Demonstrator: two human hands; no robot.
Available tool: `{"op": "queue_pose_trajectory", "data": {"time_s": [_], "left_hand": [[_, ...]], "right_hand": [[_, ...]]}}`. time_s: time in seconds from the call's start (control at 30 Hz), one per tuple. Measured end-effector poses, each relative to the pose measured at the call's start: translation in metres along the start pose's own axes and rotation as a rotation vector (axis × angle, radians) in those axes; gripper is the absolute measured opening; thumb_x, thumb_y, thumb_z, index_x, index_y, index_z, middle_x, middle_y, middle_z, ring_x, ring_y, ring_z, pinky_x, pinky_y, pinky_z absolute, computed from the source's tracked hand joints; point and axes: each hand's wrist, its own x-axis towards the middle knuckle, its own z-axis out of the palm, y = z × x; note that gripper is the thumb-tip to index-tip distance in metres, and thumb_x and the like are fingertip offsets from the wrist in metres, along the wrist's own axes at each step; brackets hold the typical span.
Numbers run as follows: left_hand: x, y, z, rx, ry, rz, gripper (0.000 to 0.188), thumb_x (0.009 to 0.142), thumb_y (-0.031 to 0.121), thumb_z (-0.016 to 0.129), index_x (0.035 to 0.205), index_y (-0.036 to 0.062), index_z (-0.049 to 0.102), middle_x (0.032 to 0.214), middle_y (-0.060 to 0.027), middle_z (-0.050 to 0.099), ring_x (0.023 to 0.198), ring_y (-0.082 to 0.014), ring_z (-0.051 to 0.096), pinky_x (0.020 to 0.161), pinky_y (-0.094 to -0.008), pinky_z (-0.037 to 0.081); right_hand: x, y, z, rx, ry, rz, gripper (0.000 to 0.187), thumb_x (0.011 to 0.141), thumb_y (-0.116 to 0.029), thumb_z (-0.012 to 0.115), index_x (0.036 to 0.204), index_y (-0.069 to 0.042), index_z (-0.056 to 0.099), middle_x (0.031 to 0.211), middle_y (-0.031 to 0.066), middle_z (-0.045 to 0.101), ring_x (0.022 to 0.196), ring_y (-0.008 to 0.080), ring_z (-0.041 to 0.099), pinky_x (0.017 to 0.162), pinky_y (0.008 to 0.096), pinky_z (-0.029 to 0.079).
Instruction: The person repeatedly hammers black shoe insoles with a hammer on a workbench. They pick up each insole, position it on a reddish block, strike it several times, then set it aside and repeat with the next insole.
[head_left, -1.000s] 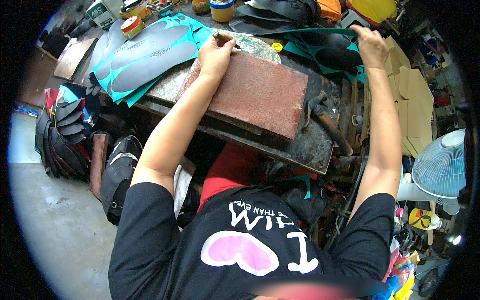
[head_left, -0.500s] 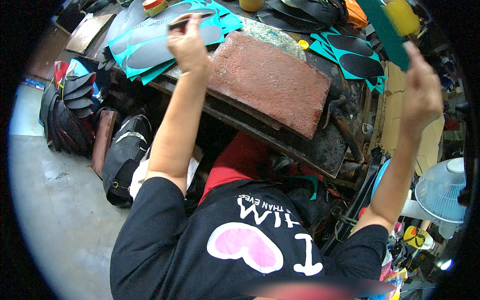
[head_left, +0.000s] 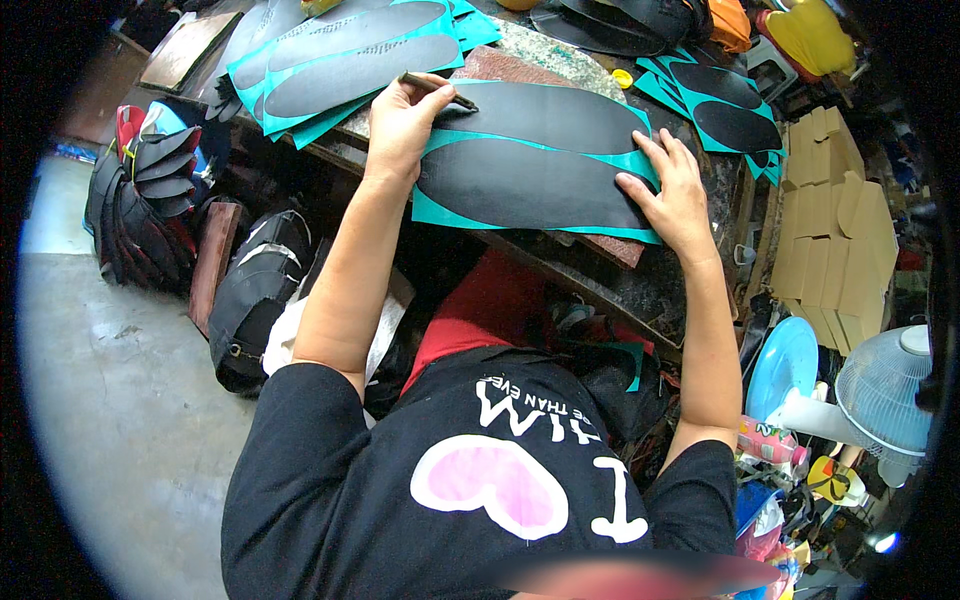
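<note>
In the left hand (head_left: 400, 130), a dark pen (head_left: 465, 102) pinched, tip at the left end of a teal sheet (head_left: 530, 185) with two black ovals (head_left: 535, 112); contact unclear. Long axis running rightward from there to the right hand (head_left: 672, 185), laid loosely, fingers spread, on the other end. Beneath, a brown board (head_left: 500, 67) on the tabletop (head_left: 655, 295); beyond the right hand, cardboard boxes (head_left: 830, 235) and a fan (head_left: 885, 390).

Your black T-shirt (head_left: 340, 490) bears a white-rimmed pink heart (head_left: 488, 486); your sheet (head_left: 535, 182) is teal with two black ovals, the board (head_left: 512, 68) reddish-brown.
</note>
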Motion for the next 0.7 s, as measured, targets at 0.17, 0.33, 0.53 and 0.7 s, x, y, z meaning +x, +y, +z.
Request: {"op": "queue_pose_trajectory", "data": {"time_s": [0.17, 0.33, 0.53, 0.7], "left_hand": [[-0.025, 0.005, -0.003, -0.017, 0.025, 0.028, 0.011, 0.085, 0.005, 0.072, 0.094, 0.0018, 0.066, 0.09, -0.0028, 0.067, 0.083, -0.011, 0.062, 0.08, -0.024, 0.049], [-0.011, 0.011, 0.001, 0.313, 0.02, 0.255, 0.015, 0.084, 0.01, 0.073, 0.095, -0.0005, 0.069, 0.088, -0.0059, 0.071, 0.081, -0.0115, 0.065, 0.077, -0.0253, 0.052], [0.058, 0.001, 0.013, 0.396, -0.298, 0.183, 0.018, 0.086, 0.016, 0.071, 0.094, 0.0, 0.069, 0.086, -0.0055, 0.069, 0.08, -0.0123, 0.063, 0.078, -0.0261, 0.049], [0.068, -0.016, 0.014, 0.232, -0.34, 0.131, 0.018, 0.088, 0.016, 0.071, 0.096, -0.0005, 0.068, 0.088, -0.0055, 0.068, 0.083, -0.0124, 0.062, 0.082, -0.0268, 0.049]], "right_hand": [[-0.028, 0.0, -0.002, -0.003, 0.077, -0.085, 0.058, 0.079, -0.041, 0.074, 0.13, -0.015, 0.061, 0.135, 0.0176, 0.054, 0.126, 0.0359, 0.048, 0.106, 0.0451, 0.039], [-0.033, -0.01, -0.01, 0.035, 0.058, -0.009, 0.058, 0.08, -0.044, 0.073, 0.127, -0.012, 0.063, 0.136, 0.0199, 0.053, 0.127, 0.0379, 0.047, 0.107, 0.0466, 0.039], [-0.051, -0.03, -0.009, -0.065, 0.098, 0.041, 0.056, 0.084, -0.043, 0.07, 0.128, -0.009, 0.061, 0.139, 0.0254, 0.05, 0.132, 0.0417, 0.044, 0.109, 0.0479, 0.036], [-0.071, -0.043, -0.008, -0.104, 0.095, 0.053, 0.054, 0.087, -0.043, 0.066, 0.13, -0.011, 0.06, 0.137, 0.0268, 0.051, 0.13, 0.0428, 0.044, 0.11, 0.0498, 0.033]]}}
